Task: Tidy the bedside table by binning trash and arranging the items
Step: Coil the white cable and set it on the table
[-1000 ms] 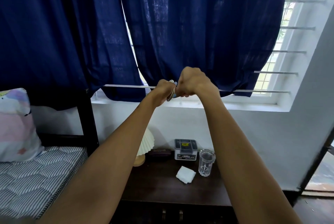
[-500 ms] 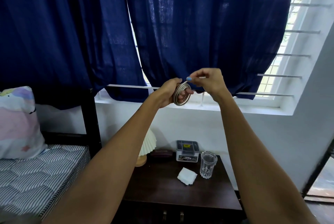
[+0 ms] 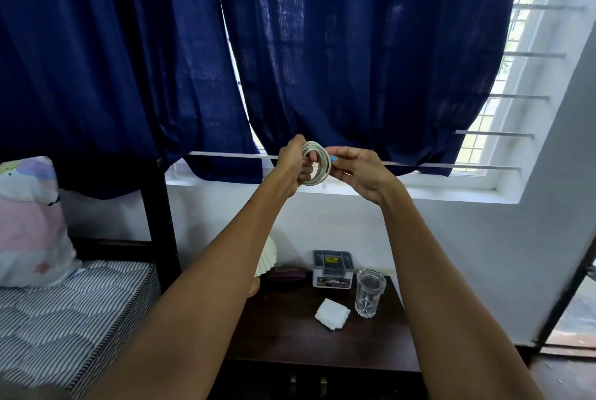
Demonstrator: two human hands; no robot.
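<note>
A coiled white cable (image 3: 317, 163) is held up in both hands above the bedside table (image 3: 290, 338).

The coil is gripped by the left hand (image 3: 293, 161), whose fingers are curled through its loops, while its right edge is pinched by the thumb and fingers of the right hand (image 3: 358, 170); it is raised in front of the dark blue curtain (image 3: 354, 44), well above the tabletop. On the dark wooden table a crumpled white tissue (image 3: 332, 314) is seen just beside a clear glass (image 3: 370, 292). Behind them, against the wall, a small grey box (image 3: 332, 269) and a dark flat case (image 3: 286, 273) are placed, with a pleated white lamp (image 3: 266, 259) partly hidden by the left forearm. A striped mattress (image 3: 64, 312) and a pillow (image 3: 29, 222) are visible at the left.
</note>
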